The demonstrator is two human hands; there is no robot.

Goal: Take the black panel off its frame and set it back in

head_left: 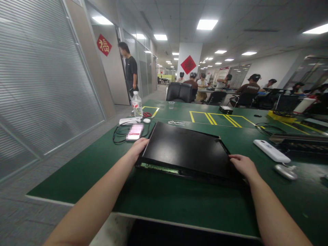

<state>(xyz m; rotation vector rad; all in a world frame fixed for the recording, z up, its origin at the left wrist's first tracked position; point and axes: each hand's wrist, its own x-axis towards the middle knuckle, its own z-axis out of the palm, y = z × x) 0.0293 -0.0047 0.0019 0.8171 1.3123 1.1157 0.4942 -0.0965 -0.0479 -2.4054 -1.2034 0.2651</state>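
Note:
A flat black laptop-like device (187,148) lies on the green table mat (159,194), its upper black panel raised slightly so a strip of green circuit board shows along the near edge. My left hand (137,148) grips the panel's near left corner, fingers curled round the edge. My right hand (243,165) holds the near right corner, fingers bent over the panel's edge.
A phone (134,132) with black cables, a white power strip (129,120), a water bottle (137,104) and a plastic cup (171,104) stand at the back left. A white device (271,150) and a silver mouse (285,171) lie to the right. A person stands by the door; several sit behind.

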